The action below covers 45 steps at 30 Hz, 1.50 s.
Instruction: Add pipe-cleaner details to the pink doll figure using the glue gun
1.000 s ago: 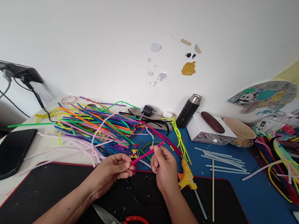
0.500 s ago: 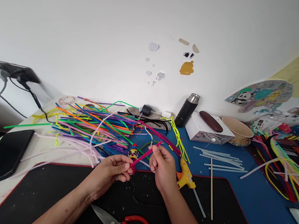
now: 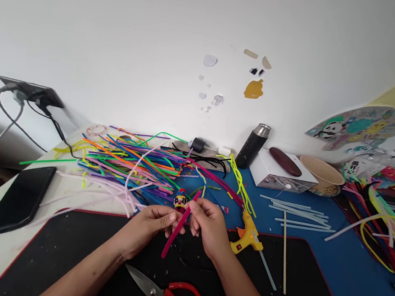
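My left hand (image 3: pixel 152 222) and my right hand (image 3: pixel 208 224) meet over the far edge of a black mat (image 3: pixel 66 256). Both pinch a short magenta pipe cleaner (image 3: pixel 176 233), which slants from upper right down to lower left between them. A small colourful figure with a yellow face (image 3: pixel 180 200) sits just beyond my fingertips; I cannot tell whether it is joined to the pipe cleaner. A big heap of coloured pipe cleaners (image 3: pixel 128 166) lies behind my left hand.
A yellow glue gun (image 3: pixel 248 235) lies right of my right hand, near glue sticks (image 3: pixel 296 215) and a wooden skewer (image 3: pixel 284 251). Red-handled scissors (image 3: pixel 164 295) sit between my forearms. A phone (image 3: pixel 19 200) lies far left. A black flask (image 3: pixel 252 146), a white box (image 3: pixel 283 173) and a bowl (image 3: pixel 323 175) stand at the back.
The magenta pipe cleaner has swung from a shallow slant to a steep one, its lower end now down over the mat. My right hand has moved closer to my left hand.
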### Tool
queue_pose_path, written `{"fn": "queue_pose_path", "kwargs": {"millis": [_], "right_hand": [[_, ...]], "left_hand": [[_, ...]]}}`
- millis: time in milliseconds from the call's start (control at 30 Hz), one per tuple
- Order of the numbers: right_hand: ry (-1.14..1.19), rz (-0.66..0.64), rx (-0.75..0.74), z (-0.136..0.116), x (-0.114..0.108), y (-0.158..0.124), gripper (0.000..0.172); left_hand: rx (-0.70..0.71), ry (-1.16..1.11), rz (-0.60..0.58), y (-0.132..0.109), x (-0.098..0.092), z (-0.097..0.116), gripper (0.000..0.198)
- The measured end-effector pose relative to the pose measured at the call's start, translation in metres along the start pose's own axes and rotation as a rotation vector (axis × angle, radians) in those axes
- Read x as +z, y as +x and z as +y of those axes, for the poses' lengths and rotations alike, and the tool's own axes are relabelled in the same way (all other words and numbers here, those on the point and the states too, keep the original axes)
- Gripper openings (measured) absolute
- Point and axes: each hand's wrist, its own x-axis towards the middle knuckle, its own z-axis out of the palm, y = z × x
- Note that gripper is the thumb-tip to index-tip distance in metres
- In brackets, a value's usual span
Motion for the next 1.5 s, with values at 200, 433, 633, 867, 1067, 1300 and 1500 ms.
{"fn": "queue_pose_path", "kwargs": {"millis": [200,433,633,867,1067,1300,1500], "right_hand": [[-0.063,-0.04,-0.001,0.007,0.001,-0.001,0.04],[-0.11,-0.095,0.014,0.006,0.007,-0.004,0.042],[-0.054,-0.132,0.012,0.006,0.006,-0.004,0.046],[-0.121,-0.16,0.021,0.007,0.008,-0.005,0.055],[-0.273,-0.168,-0.014,0.012,0.007,-0.008,0.05],[-0.515,-0.11,-0.086,0.008,-0.001,-0.006,0.042],[-0.525,-0.117,-0.062,0.009,-0.006,-0.001,0.038]], "left_hand": [[-0.02,0.056,-0.005,0.0,0.0,-0.002,0.037],[-0.078,-0.003,-0.05,0.002,0.003,-0.002,0.04],[-0.029,-0.214,0.082,0.003,0.003,0.001,0.032],[0.194,-0.38,0.346,0.008,-0.005,0.006,0.035],[0.196,-0.433,0.412,0.009,-0.004,0.001,0.037],[0.178,-0.338,0.398,0.009,-0.002,0.002,0.038],[0.204,-0.191,0.367,0.005,-0.002,0.005,0.036]]}}
